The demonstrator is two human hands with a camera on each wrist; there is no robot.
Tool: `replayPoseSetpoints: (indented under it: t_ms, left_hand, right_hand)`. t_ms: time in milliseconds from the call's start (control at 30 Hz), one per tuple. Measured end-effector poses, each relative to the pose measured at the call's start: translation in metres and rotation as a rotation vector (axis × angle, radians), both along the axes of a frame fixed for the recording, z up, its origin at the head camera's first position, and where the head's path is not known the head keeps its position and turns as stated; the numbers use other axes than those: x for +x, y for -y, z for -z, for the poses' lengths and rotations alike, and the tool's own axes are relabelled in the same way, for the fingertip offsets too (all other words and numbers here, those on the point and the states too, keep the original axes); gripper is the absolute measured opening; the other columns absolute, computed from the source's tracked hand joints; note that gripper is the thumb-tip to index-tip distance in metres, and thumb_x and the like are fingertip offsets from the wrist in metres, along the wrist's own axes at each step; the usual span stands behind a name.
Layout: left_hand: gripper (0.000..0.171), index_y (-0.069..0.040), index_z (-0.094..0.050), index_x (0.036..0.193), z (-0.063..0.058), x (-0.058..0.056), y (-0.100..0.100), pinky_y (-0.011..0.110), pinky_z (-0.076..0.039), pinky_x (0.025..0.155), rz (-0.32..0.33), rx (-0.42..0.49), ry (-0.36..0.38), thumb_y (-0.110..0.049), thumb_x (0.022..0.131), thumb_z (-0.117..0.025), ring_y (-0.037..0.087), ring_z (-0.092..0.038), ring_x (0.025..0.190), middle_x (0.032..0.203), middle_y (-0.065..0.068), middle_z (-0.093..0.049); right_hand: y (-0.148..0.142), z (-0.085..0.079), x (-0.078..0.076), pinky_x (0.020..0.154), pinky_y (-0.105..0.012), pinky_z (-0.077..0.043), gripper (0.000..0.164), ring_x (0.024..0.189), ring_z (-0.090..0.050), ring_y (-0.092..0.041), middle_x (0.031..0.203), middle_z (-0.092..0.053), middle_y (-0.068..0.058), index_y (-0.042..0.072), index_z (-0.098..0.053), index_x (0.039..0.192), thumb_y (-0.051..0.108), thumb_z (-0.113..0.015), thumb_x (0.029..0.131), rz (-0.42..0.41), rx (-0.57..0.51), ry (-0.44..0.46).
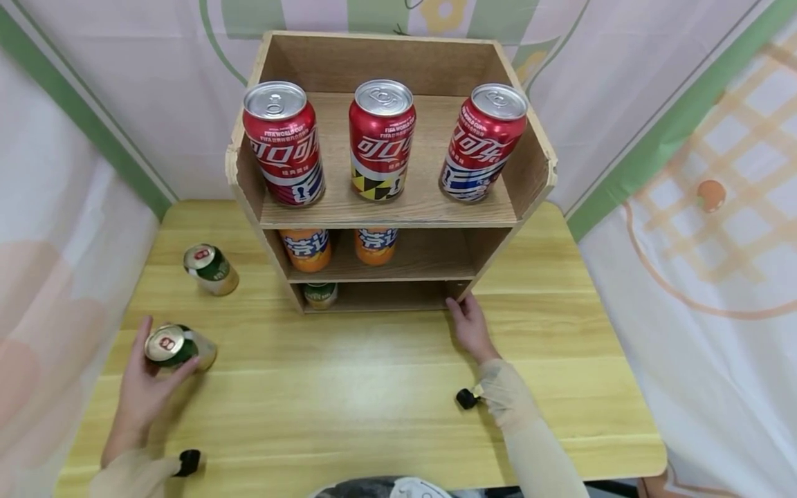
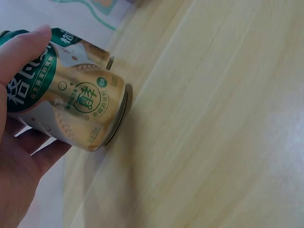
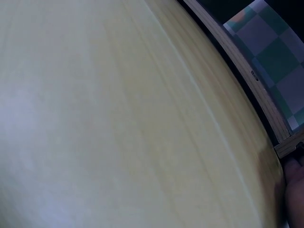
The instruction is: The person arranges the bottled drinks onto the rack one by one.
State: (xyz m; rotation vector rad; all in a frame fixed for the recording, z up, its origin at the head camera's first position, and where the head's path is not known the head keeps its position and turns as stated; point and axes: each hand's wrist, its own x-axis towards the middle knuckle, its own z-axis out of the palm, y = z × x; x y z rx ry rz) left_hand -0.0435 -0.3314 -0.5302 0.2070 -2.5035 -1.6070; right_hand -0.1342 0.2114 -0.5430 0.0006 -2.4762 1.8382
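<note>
In the head view my left hand (image 1: pixel 140 391) grips a green-and-gold drink can (image 1: pixel 200 349) at the table's left. The wrist view shows the thumb over the side of this can (image 2: pixel 71 95), its base close to the tabletop. Another such can (image 1: pixel 218 273) stands just behind it. My right hand (image 1: pixel 474 332) holds the lower right front corner of a wooden shelf (image 1: pixel 389 214), thumb and fingers on either side of the panel. Only a bit of this hand (image 3: pixel 295 190) shows at the right wrist view's edge.
Three red cola cans, left (image 1: pixel 284 145), middle (image 1: pixel 382 142) and right (image 1: pixel 482 145), stand on the top tier. Two orange cans (image 1: pixel 308 250) are on the middle tier, and one green-and-gold can (image 1: pixel 320 295) is at the bottom left. Curtains surround the wooden table (image 1: pixel 349 401).
</note>
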Motion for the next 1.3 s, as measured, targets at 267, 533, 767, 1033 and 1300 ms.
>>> replayPoseSetpoints:
  t_ms: [267,533,767,1033,1300]
  left_hand:
    - [0.102,-0.013,-0.022,0.163,0.000,-0.002,-0.004,0.001,-0.041,0.091,-0.053,-0.016,-0.004,0.012,0.082,-0.078,-0.010,-0.047,0.109,0.148,0.010,-0.043]
    - [0.085,-0.002,-0.045,0.150,-0.001,-0.004,-0.006,0.001,-0.043,0.085,-0.142,-0.033,-0.026,0.013,0.076,-0.082,-0.008,-0.052,0.106,0.120,-0.026,-0.050]
    - [0.079,-0.005,-0.050,0.148,-0.003,-0.001,-0.008,0.001,-0.044,0.080,-0.157,-0.058,-0.049,0.007,0.078,-0.083,-0.006,-0.054,0.100,0.118,-0.023,-0.054]
    - [0.080,-0.010,-0.047,0.151,-0.006,0.001,-0.010,0.002,-0.046,0.077,-0.159,-0.068,0.021,-0.001,0.081,-0.085,-0.007,-0.054,0.097,0.117,-0.022,-0.051]
    - [0.082,-0.008,-0.045,0.152,-0.011,0.004,-0.014,0.002,-0.047,0.076,-0.147,-0.091,0.046,-0.004,0.081,-0.086,-0.009,-0.054,0.094,0.115,-0.022,-0.050]
  right_hand:
    - [0.001,-0.001,0.001,0.111,-0.051,-0.044,0.035,0.129,-0.053,-0.045,0.134,-0.055,-0.035,-0.016,-0.046,0.136,0.002,-0.050,0.106,0.015,-0.015,0.025]
    - [0.001,0.001,0.000,0.114,-0.050,-0.042,0.037,0.133,-0.050,-0.045,0.138,-0.052,-0.035,-0.016,-0.045,0.138,0.003,-0.049,0.106,0.006,-0.034,0.027]
    - [0.002,0.000,0.000,0.113,-0.050,-0.042,0.037,0.132,-0.051,-0.044,0.136,-0.054,-0.035,-0.016,-0.046,0.137,0.002,-0.050,0.106,0.016,-0.035,0.019]
    - [0.002,-0.003,-0.001,0.111,-0.049,-0.045,0.033,0.127,-0.054,-0.045,0.131,-0.056,-0.036,-0.016,-0.048,0.133,0.002,-0.050,0.105,0.006,-0.018,0.013]
    - [0.001,-0.001,0.000,0.104,-0.026,-0.047,0.033,0.128,-0.053,-0.043,0.131,-0.056,-0.035,-0.017,-0.047,0.133,0.001,-0.050,0.105,0.006,-0.024,0.017]
